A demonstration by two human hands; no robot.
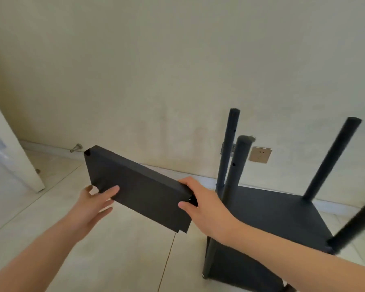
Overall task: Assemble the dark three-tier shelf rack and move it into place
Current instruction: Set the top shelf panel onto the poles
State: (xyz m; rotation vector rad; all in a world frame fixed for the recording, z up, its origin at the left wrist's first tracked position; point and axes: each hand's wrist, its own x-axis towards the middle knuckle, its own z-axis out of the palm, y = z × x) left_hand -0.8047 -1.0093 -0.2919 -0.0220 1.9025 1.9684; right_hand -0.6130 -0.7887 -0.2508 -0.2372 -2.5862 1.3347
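Left grip (97, 199) and right grip (200, 205) each clamp an end of the loose shelf panel (135, 186), tilted mid-frame. Lower right, the rack (278, 216) shows two tiers fitted, posts (230, 144) bare; third tier and placement seemingly remain.

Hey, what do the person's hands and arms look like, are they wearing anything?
Nothing worn shows. The left hand and right hand are bare, with no gloves, rings or watch, and the forearms are uncovered, with no sleeves in view.

Head-worn camera looks forward and down, close to the shelf panel (139, 190).
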